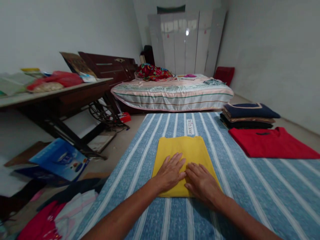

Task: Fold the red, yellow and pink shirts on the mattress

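A yellow folded garment (pixel 183 146) lies as a neat rectangle on a blue and white striped cloth (pixel 135 146). My left hand (pixel 171 170) rests flat on its middle with the fingers extended. Beside it, my right hand (pixel 202 180) presses on the garment's right part, palm down and fingers stretched forward. The two hands nearly meet at the thumb and fingertips. Nothing is held in either one. Just past the garment's far edge, a "With love" label (pixel 190 127) shows on the striped cloth.
To the right are a folded red shirt (pixel 275 143) and a stack of folded dark clothes (pixel 250 113). A sewing-machine table (pixel 75 90) stands left, above a blue box (pixel 60 158). Clothes (pixel 75 206) lie in a heap at lower left. A bed (pixel 172 96) and wardrobe (pixel 180 46) stand behind.
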Tool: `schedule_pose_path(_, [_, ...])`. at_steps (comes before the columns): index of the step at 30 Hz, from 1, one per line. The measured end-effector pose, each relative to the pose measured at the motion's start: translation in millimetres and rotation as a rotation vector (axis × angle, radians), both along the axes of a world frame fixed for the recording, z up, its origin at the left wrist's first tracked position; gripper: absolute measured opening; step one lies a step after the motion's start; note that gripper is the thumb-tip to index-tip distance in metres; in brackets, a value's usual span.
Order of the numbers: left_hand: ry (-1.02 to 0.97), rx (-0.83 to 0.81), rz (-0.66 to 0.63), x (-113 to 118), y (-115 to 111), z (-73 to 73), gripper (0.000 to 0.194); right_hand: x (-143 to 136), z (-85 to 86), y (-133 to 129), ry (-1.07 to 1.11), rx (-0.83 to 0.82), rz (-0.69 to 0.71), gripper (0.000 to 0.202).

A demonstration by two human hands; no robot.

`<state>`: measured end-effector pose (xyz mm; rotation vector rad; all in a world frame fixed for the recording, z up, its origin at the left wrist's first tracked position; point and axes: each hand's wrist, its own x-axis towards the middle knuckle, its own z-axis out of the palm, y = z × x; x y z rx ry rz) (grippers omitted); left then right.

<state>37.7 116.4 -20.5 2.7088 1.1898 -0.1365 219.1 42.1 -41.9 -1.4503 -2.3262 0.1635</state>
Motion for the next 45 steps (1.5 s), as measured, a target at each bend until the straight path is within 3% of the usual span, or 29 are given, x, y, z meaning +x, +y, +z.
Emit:
schedule_pose_path(6, [-0.030, 0.012, 0.054, -10.9, -28.3, -1.6, 0.061, -8.1, -18.8, -39.4, -0.003, 0.025, -0.014, 0.062])
schedule_pose_path(12, [-0.039, 0.075, 0.151, -23.8, -33.5, -10.6, 0.059, 2.9, -27.3, -37.4, -0.041, 0.128, -0.042, 0.044])
schedule_pose_path(16, [-0.035, 0.091, 0.223, -46.9, -40.2, -15.9, 0.059, 16.4, -36.7, -41.2, -0.099, 0.278, -0.050, 0.048])
schedule_pose_path(19, [-0.012, 0.096, 0.287, -57.1, -42.6, -12.7, 0.060, 21.1, -39.9, -42.5, -0.150, 0.362, -0.063, 0.048])
schedule_pose_path(21, [-0.025, 0.147, 0.304, -51.5, -39.8, -4.9, 0.057, 19.7, -39.2, -41.8, -0.179, 0.406, -0.083, 0.046])
schedule_pose_path(23, [-0.079, 0.189, 0.245, -33.2, -32.1, 5.2, 0.049, 16.4, -37.6, -40.8, -0.196, 0.428, -0.111, 0.045])
schedule_pose_path(26, [-0.228, 0.057, -0.043, 11.7, -12.2, 15.4, 0.038, 12.6, -36.3, -39.3, -0.210, 0.422, -0.131, 0.045])
schedule_pose_path(29, [-0.338, -0.077, -0.275, 55.3, 10.4, 13.7, 0.038, 13.7, -37.5, -37.2, -0.207, 0.433, -0.104, 0.042])
schedule_pose_path(31, [-0.332, -0.120, -0.381, 72.6, 21.6, 7.9, 0.039, 15.5, -39.3, -35.1, -0.191, 0.446, -0.083, 0.039])
schedule_pose_path(34, [-0.330, -0.133, -0.466, 76.9, 31.0, -2.8, 0.040, 15.8, -42.6, -31.3, -0.152, 0.449, -0.077, 0.037])
schedule_pose_path(38, [-0.342, -0.124, -0.440, 64.6, 36.7, -13.9, 0.042, 11.9, -45.7, -25.9, -0.097, 0.451, -0.117, 0.036])
schedule_pose_path(45, [-0.305, -0.103, -0.412, 63.6, 36.1, -17.5, 0.042, 11.1, -41.5, -23.3, -0.058, 0.448, -0.095, 0.032])
